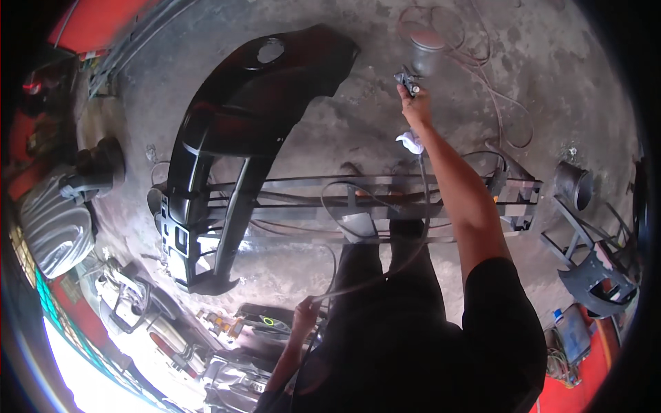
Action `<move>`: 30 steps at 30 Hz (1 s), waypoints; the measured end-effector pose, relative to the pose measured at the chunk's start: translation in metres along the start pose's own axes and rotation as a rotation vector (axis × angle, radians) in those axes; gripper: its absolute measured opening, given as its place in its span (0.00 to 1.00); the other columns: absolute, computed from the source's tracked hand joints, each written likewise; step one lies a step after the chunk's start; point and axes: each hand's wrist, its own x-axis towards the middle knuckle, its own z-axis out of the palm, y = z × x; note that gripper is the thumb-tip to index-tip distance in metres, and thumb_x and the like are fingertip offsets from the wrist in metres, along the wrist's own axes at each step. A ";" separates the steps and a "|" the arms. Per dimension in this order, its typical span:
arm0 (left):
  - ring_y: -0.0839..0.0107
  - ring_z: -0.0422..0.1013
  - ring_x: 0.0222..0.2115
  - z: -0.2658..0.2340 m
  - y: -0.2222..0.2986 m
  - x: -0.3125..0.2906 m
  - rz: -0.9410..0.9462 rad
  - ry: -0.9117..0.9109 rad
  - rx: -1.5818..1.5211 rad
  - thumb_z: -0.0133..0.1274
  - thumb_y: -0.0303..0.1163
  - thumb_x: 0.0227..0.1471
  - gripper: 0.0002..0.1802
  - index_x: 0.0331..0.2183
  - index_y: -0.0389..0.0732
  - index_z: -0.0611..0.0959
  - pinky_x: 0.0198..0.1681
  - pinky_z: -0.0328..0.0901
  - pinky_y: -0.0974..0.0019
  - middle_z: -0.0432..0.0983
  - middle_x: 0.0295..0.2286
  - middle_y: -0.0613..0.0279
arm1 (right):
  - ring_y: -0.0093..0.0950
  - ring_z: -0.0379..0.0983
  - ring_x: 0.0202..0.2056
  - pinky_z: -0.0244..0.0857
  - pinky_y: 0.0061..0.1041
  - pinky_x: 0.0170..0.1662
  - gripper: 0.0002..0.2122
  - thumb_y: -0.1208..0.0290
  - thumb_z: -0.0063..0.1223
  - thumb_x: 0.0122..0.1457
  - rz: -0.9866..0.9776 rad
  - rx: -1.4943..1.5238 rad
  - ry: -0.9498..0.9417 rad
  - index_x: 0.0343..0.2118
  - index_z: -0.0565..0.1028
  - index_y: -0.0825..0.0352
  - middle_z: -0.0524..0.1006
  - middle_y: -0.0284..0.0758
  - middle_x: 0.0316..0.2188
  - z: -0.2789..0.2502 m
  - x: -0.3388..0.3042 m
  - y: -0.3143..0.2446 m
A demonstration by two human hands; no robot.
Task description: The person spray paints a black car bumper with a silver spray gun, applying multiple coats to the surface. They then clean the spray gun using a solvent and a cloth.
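My right hand [416, 108], stretched out far ahead, is closed around a spray gun [407, 78] with a round metal cup [427, 54] on it. A white cloth [411, 142] hangs just below that hand. From there an air hose [425, 206] runs back toward my body. Low and near my waist, my left hand [305, 316] is closed on this hose. To the left of the gun, and apart from it, a glossy black car bumper [237, 113] lies across a metal stand [447, 210].
Coiled hose [497, 103] lies on the concrete floor at the far right. Further right are a dark round container [573, 186] and a frame with a dark car part [599, 282]. A covered bundle [58, 227] and a motorcycle [131, 299] stand at the left.
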 end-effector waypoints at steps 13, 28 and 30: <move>0.61 0.84 0.36 0.000 -0.018 -0.001 0.006 -0.026 0.033 0.59 0.39 0.62 0.14 0.44 0.40 0.87 0.39 0.75 0.58 0.87 0.34 0.52 | 0.27 0.80 0.36 0.72 0.29 0.41 0.19 0.55 0.67 0.64 0.192 0.488 -1.026 0.49 0.82 0.66 0.85 0.35 0.36 -0.043 -0.137 -0.251; 0.62 0.83 0.31 -0.003 0.063 0.007 0.109 -0.074 0.091 0.58 0.35 0.64 0.07 0.41 0.44 0.86 0.33 0.72 0.58 0.84 0.29 0.55 | 0.18 0.70 0.18 0.63 0.22 0.21 0.17 0.54 0.66 0.65 0.333 0.114 -0.153 0.28 0.82 0.63 0.77 0.26 0.19 -0.023 0.057 0.008; 0.63 0.82 0.30 -0.004 0.068 0.006 -0.001 -0.059 0.093 0.58 0.34 0.64 0.06 0.41 0.45 0.87 0.33 0.72 0.58 0.83 0.28 0.57 | 0.22 0.72 0.20 0.64 0.27 0.24 0.16 0.56 0.66 0.65 0.217 0.055 -0.062 0.29 0.82 0.65 0.78 0.30 0.19 -0.021 0.066 0.006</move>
